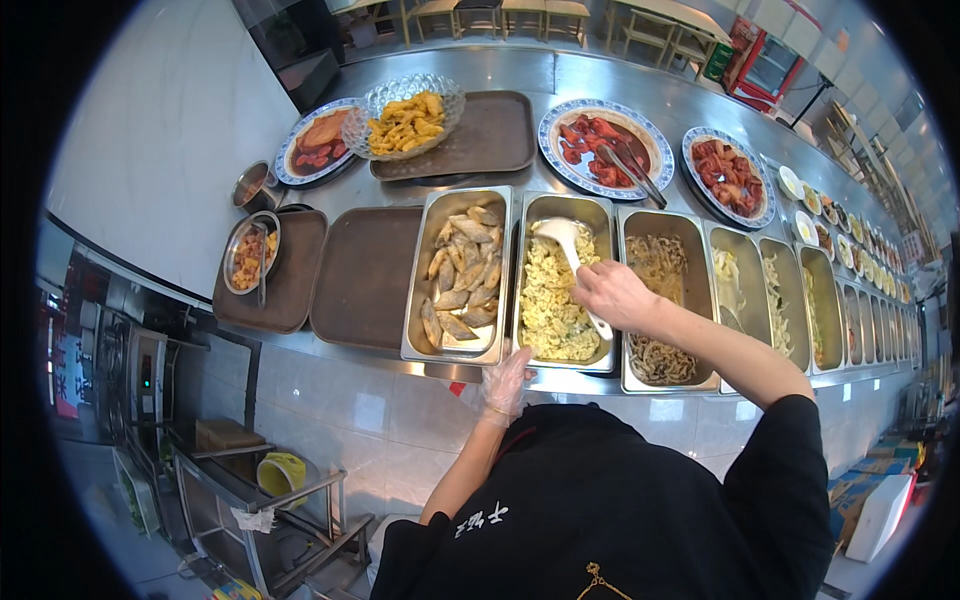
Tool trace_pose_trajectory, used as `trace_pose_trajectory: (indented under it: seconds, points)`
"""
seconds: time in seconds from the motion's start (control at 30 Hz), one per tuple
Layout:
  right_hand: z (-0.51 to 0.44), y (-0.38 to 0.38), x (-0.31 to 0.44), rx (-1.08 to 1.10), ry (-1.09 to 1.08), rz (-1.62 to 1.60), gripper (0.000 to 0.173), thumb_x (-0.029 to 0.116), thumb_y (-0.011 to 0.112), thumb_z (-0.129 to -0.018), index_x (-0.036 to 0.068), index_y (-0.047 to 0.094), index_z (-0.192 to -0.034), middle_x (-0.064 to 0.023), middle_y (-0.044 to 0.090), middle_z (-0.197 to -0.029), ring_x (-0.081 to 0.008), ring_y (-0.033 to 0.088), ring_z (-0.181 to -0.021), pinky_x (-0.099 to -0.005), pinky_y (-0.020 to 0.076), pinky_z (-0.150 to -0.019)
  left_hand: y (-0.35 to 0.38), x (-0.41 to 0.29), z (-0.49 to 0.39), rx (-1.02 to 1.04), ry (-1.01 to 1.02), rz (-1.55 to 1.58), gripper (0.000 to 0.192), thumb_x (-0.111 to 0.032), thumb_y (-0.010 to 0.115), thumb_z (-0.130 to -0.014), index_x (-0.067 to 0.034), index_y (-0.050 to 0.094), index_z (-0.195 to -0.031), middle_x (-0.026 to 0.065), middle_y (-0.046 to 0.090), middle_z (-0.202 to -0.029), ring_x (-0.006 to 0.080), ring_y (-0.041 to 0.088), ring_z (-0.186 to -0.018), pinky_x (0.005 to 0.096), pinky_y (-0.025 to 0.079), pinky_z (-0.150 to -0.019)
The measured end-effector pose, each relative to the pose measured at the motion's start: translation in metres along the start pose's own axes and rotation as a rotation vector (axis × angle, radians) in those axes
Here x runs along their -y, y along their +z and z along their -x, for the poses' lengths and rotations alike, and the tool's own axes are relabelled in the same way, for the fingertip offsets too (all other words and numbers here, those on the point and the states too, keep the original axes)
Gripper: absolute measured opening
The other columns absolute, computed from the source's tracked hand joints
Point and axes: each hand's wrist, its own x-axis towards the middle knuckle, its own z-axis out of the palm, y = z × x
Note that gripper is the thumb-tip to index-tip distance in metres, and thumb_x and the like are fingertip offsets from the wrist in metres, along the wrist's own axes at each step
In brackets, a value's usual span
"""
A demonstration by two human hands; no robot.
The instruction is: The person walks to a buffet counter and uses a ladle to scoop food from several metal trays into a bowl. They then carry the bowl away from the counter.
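Observation:
My right hand [616,294], ungloved, grips the handle of a white serving spoon [566,238]. The spoon's bowl lies at the far end of a steel pan [568,201] holding yellow scrambled egg with green bits [553,304]. My left hand [507,381] wears a clear plastic glove and is at that pan's near left corner; its fingers are partly hidden, so I cannot tell whether it grips the rim. To the left, a steel pan of browned, diamond-shaped pieces [465,262] stands beside the egg. Dark shredded food [660,262] fills part of the pan to the right, beneath my right forearm.
Brown trays [367,277] lie to the left, one bearing a steel bowl of diced food [251,251]. Behind are a glass bowl of fried pieces [409,124] and a patterned plate with red meat and tongs [606,148]. More pans and dishes run rightward along the steel counter [495,71].

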Motion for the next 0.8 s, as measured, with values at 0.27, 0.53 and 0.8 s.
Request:
trace_pose_trajectory:
  seconds: [0.27, 0.53, 0.8]
  points:
    - [-0.004, -0.035, -0.027, -0.121, 0.213, -0.110, 0.020, 0.012, 0.063, -0.076, 0.009, 0.061, -0.096, -0.0084, 0.054, -0.082, -0.0269, 0.062, -0.078, -0.0392, 0.0514, -0.069, -0.009, -0.009, -0.005, -0.009, 0.119, -0.175, 0.028, -0.004, 0.054, -0.088, -0.009, 0.063, -0.114, 0.0084, 0.072, -0.092, 0.0169, 0.069, -0.065, 0.0318, 0.057, -0.071]
    - [-0.014, -0.018, -0.018, -0.049, 0.290, -0.321, 0.011, 0.011, 0.063, -0.084, 0.009, 0.065, -0.094, -0.0096, 0.059, -0.083, -0.0283, 0.065, -0.077, -0.0412, 0.0526, -0.068, -0.010, -0.013, -0.006, 0.011, 0.013, -0.158, 0.034, -0.006, 0.057, -0.084, -0.014, 0.061, -0.117, 0.0040, 0.070, -0.079, 0.0266, 0.070, -0.079, 0.0416, 0.054, -0.080]
    - [0.003, -0.039, -0.014, -0.170, 0.497, -0.533, 0.012, 0.012, 0.060, -0.087, 0.006, 0.068, -0.095, -0.0139, 0.068, -0.092, -0.0349, 0.066, -0.082, -0.0435, 0.0531, -0.074, -0.012, -0.017, -0.004, 0.064, 0.010, -0.210, 0.035, -0.005, 0.054, -0.085, -0.014, 0.061, -0.118, 0.0029, 0.070, -0.080, 0.0270, 0.069, -0.078, 0.0434, 0.053, -0.086]
